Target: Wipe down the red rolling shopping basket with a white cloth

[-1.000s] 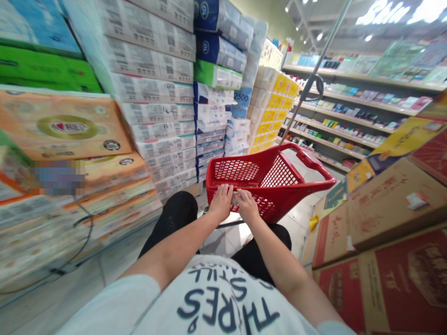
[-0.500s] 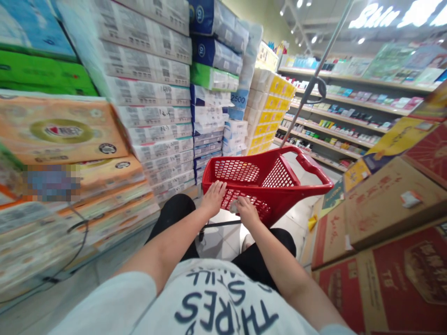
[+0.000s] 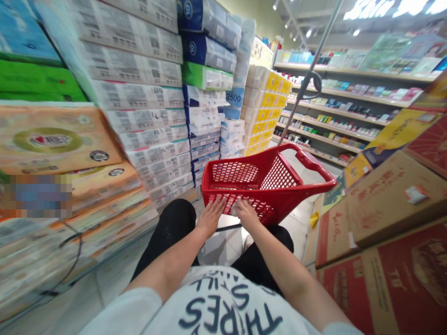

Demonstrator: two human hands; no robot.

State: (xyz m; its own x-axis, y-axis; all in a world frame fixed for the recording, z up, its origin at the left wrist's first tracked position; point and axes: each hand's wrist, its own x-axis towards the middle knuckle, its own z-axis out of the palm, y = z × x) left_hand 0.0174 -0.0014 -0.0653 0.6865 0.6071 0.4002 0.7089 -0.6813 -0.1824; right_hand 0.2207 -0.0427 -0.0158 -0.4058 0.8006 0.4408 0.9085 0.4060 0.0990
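Note:
A red plastic shopping basket (image 3: pixel 279 204) with perforated walls and a long handle stands in front of my knees. My left hand (image 3: pixel 212 217) lies against its near wall, below the rim toward the left end, with the fingers stretched out. Beside it, my right hand (image 3: pixel 247 216) is closed on a small pale wad (image 3: pixel 234 209), perhaps a wipe or cloth, pressed to the same perforated wall. Most of the wad is hidden under the fingers.
Stacked tissue packs (image 3: pixel 150 97) rise on the left. Cardboard cartons (image 3: pixel 394 200) are piled on the right. Behind the basket a slanted metal pole (image 3: pixel 296 102) stands before shelves (image 3: pixel 335 116) of small goods. A dark cable hangs at lower left.
My left hand has slid from the basket's rim down onto its side wall. My right hand stays at the wall with the pale wad. The view has shifted slightly.

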